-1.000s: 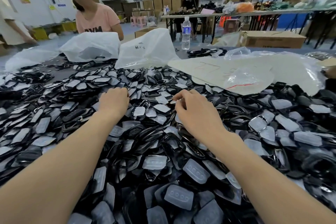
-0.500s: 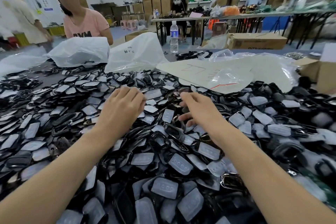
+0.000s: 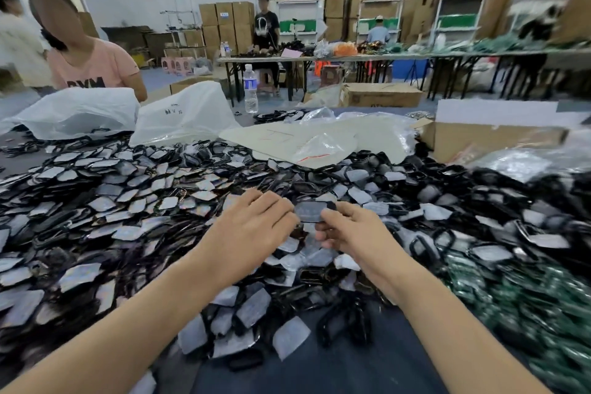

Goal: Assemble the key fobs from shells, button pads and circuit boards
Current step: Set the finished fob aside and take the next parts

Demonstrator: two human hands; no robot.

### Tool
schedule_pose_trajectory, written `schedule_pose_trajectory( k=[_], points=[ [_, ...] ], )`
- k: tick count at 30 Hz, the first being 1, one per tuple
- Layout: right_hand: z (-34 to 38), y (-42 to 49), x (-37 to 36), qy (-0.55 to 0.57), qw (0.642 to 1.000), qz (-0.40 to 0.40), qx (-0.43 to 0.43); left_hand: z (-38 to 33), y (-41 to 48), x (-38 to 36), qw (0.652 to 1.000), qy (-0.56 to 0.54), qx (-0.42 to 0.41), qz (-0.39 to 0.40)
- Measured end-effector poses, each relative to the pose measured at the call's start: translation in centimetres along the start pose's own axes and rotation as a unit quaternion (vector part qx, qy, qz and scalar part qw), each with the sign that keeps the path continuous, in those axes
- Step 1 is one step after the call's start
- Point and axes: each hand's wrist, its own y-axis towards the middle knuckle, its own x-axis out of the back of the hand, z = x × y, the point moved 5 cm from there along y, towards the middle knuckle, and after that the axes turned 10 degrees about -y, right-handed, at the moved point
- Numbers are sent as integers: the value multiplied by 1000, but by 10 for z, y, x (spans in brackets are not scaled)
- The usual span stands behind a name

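A big heap of black shells and grey button pads (image 3: 134, 201) covers the table. Green circuit boards (image 3: 511, 291) lie piled at the right. Just above the heap, between my hands, is a black shell with a grey button pad in it (image 3: 311, 212). My left hand (image 3: 252, 227) holds its left end, back of the hand up, fingers bent over it. My right hand (image 3: 351, 230) pinches its right end with thumb and fingers. The frame is blurred, so finer detail of the part is unclear.
White plastic bags (image 3: 182, 115) and a clear bag on a pale sheet (image 3: 319, 145) lie behind the heap. An open cardboard box (image 3: 489, 137) stands at the right. A water bottle (image 3: 250, 88) stands at the far edge. A person in pink (image 3: 92, 67) sits far left.
My hands have come off the heap and drawn together, lifting one shell with a pad between them. The camera view has tipped up and shifted right, bringing the green boards into view.
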Motion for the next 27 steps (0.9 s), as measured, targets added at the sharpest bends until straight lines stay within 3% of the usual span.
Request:
schedule_pose_trajectory(
  k=[2, 3, 5, 6, 8, 14, 18, 24, 27],
  points=[
    [-1, -17, 16, 0, 1000, -15, 0, -13, 10, 3, 988, -109, 104, -23],
    [-1, -25, 23, 1, 1000, -21, -1, -16, 12, 5, 957, -202, 205, -30],
    [-4, -42, 36, -3, 1000, -30, -1, -25, 12, -9, 828, -399, 393, -4],
    [-5, -50, 42, -11, 999, -32, 0, -34, 14, -18, 769, -466, 438, 16],
    [-8, -67, 53, -29, 999, -36, -1, -54, 22, -31, 723, -524, 448, 42],
    [-18, -108, 88, -47, 996, -75, -7, -105, 43, -40, 689, -581, 430, 51],
    [-27, -126, 105, -119, 988, -96, 1, -131, 47, -47, 681, -590, 427, 76],
    [-36, -139, 124, -285, 955, -77, -27, -158, 37, -67, 664, -583, 437, 168],
    [-31, -140, 143, -340, 932, -122, -32, -167, 33, -74, 661, -572, 425, 235]
  ],
)
